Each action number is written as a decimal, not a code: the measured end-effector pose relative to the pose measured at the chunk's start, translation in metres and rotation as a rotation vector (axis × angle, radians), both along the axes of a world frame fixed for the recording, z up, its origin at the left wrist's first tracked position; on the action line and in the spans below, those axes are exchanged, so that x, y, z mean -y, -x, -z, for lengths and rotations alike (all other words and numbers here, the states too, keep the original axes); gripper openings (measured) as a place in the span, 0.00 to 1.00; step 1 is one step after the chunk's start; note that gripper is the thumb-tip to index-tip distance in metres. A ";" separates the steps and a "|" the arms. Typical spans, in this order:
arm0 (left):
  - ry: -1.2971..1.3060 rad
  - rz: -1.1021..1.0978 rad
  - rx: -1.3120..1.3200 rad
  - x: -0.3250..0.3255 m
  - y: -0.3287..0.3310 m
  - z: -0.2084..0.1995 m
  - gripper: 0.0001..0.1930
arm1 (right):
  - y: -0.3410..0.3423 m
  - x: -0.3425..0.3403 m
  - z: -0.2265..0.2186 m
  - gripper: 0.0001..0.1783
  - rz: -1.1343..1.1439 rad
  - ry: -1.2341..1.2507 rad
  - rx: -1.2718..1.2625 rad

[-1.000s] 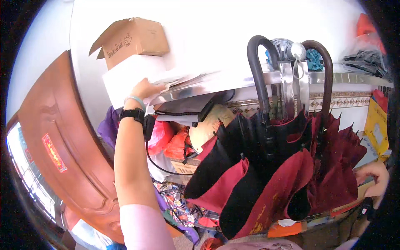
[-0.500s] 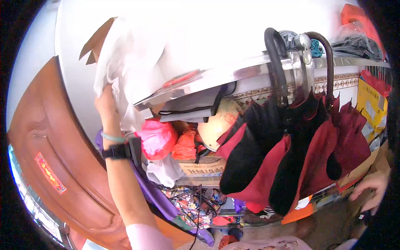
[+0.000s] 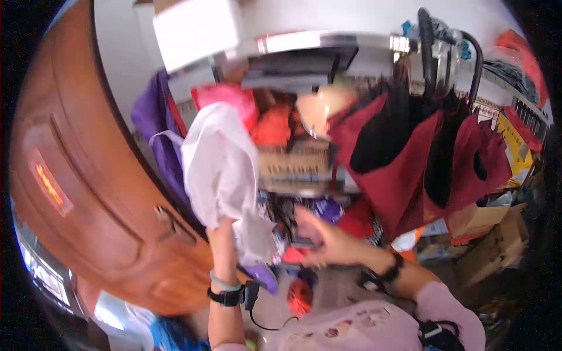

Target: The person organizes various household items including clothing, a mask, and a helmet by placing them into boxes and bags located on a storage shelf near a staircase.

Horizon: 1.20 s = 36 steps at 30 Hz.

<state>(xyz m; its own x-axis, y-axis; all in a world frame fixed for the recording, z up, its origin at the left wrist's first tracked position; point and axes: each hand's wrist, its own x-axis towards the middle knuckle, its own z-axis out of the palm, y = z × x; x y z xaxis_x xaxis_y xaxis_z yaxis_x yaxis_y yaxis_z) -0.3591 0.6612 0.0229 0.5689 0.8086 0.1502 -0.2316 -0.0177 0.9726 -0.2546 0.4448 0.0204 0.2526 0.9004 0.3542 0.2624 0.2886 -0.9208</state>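
My left hand (image 3: 220, 227) is closed on a white bag (image 3: 216, 158), which bulges up in front of the shelving with a loop on its left side. Beside that hand hangs more white material (image 3: 254, 237); I cannot tell whether it belongs to the same bag. My right hand (image 3: 322, 237) reaches in from the right, fingers apart and holding nothing, a short way from the white material. Behind the bag are a pink plastic bag (image 3: 237, 99), an orange-red plastic bag (image 3: 272, 126) and a cream helmet (image 3: 322, 108).
Dark red and black umbrellas (image 3: 404, 169) hang by curved handles at the right of the shelf. A brown door (image 3: 105, 193) with a metal handle stands at left, beside purple cloth (image 3: 155, 128). Cardboard boxes (image 3: 486, 234) lie at lower right. A red bundle (image 3: 299, 297) rests on the floor.
My left hand has come down from the shelf top with the white bag. My right hand has moved in from the far right toward the middle. The view has tilted downward.
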 end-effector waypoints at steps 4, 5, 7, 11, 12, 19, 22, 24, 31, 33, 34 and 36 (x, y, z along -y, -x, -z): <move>-0.033 0.481 0.098 0.020 0.012 0.079 0.25 | -0.020 -0.081 0.041 0.39 0.283 -0.206 -0.032; 0.111 0.517 -0.086 -0.003 0.022 0.118 0.27 | -0.018 -0.088 0.048 0.31 0.369 -0.008 -0.090; 0.230 0.411 0.124 0.017 0.028 0.099 0.25 | -0.026 -0.098 0.069 0.26 0.403 0.022 -0.065; 0.151 0.102 0.094 -0.006 0.074 0.095 0.25 | -0.036 -0.099 0.079 0.17 0.402 -0.028 -0.257; 0.072 -0.015 0.057 -0.014 0.078 0.096 0.26 | -0.057 -0.096 0.089 0.21 0.362 0.066 -0.305; 0.271 -0.173 0.006 -0.081 0.151 0.134 0.24 | -0.093 -0.092 0.084 0.23 0.395 0.388 -0.128; 0.322 -0.138 -0.163 -0.086 0.153 0.141 0.23 | -0.114 -0.088 0.097 0.22 0.375 0.489 0.264; 0.306 -0.159 -0.102 -0.078 0.148 0.141 0.21 | -0.125 -0.087 0.103 0.21 0.373 0.423 0.397; -0.292 -0.092 -1.006 -0.106 0.166 0.174 0.19 | -0.116 -0.092 0.059 0.17 0.696 0.263 0.431; -0.453 -0.263 -0.964 -0.081 0.146 0.151 0.15 | -0.121 -0.091 0.063 0.16 0.548 0.296 -0.001; -0.457 -0.261 -0.965 -0.066 0.136 0.137 0.15 | -0.119 -0.094 0.063 0.16 0.551 0.294 -0.004; -0.649 -0.535 -0.377 -0.030 0.111 0.112 0.10 | -0.106 -0.100 0.062 0.16 0.586 0.251 -0.183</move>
